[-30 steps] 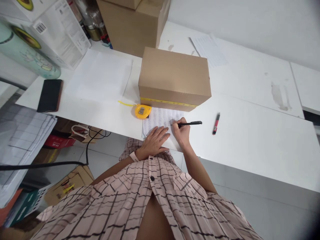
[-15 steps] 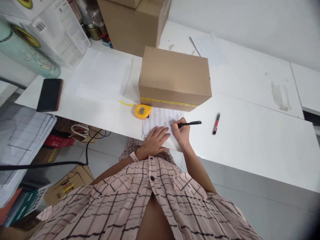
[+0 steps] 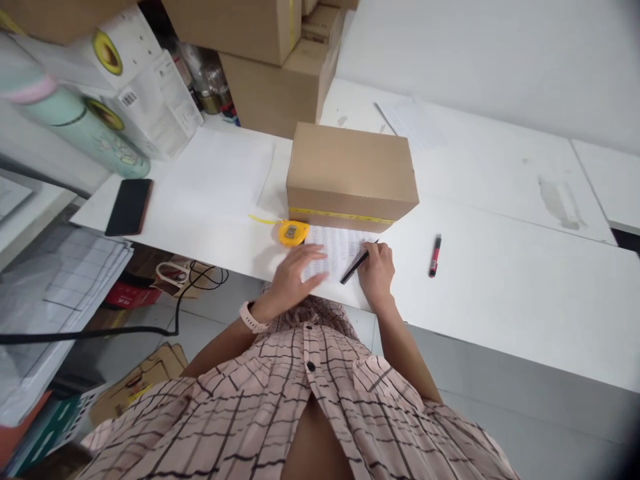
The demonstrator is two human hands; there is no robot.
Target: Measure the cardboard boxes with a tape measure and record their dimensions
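Note:
My right hand is closed around a black pen, which now slants across the right side of a written sheet of paper. Over the left part of that sheet, my left hand hovers or rests with its fingers apart, holding nothing; whether it touches the paper I cannot tell. Just beyond its fingertips lies a yellow tape measure, a short length of its yellow blade sticking out to the left. A closed brown cardboard box with a yellow strip along its front side stands behind the sheet.
On the white table, a red pen lies to the right. Blank paper, a phone and a mint bottle are at the left. Stacked cartons stand behind; another sheet lies at the back.
My left hand has lifted and shifted left toward the tape measure. My right hand has moved slightly right, and the pen has swung from pointing right to slanting down-left. The view has shifted a little.

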